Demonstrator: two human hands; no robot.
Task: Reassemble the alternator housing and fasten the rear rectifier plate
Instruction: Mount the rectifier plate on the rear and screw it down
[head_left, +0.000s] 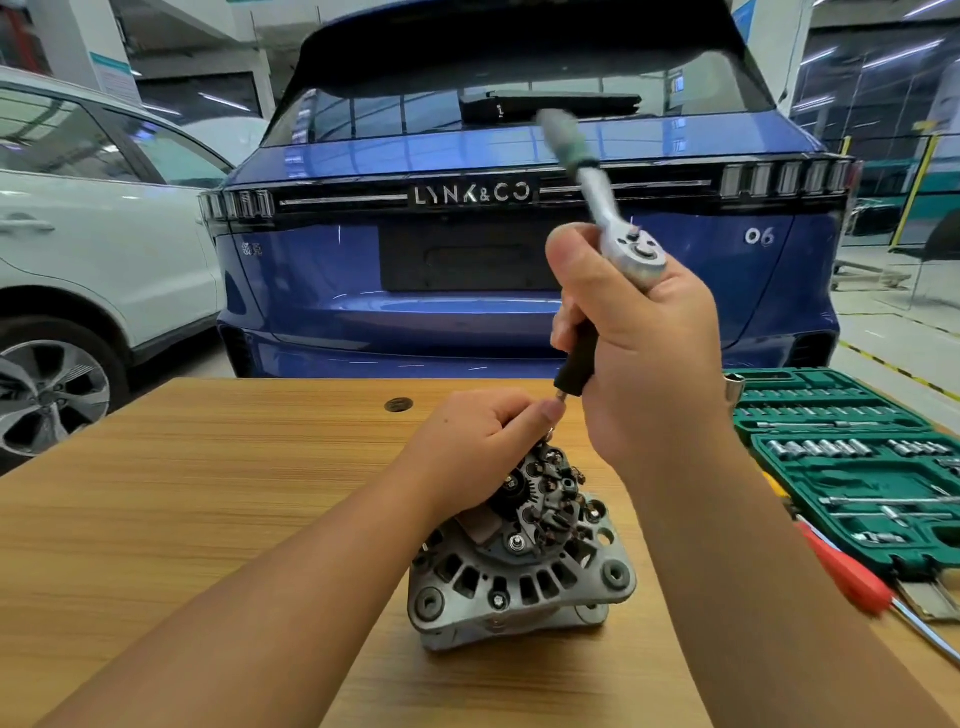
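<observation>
Alternator (519, 551) sits lower centre on worktop (208, 493). Right hand (644, 332) grasps ratchet (631, 249); left hand (483, 447) pinches its bit. Risk: bit slips, cross-threading.

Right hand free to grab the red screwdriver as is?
Probably not. The right hand grips the ratchet above the alternator. The red screwdriver lies unobstructed on the table beside that arm, but the ratchet would need setting down first.
</observation>
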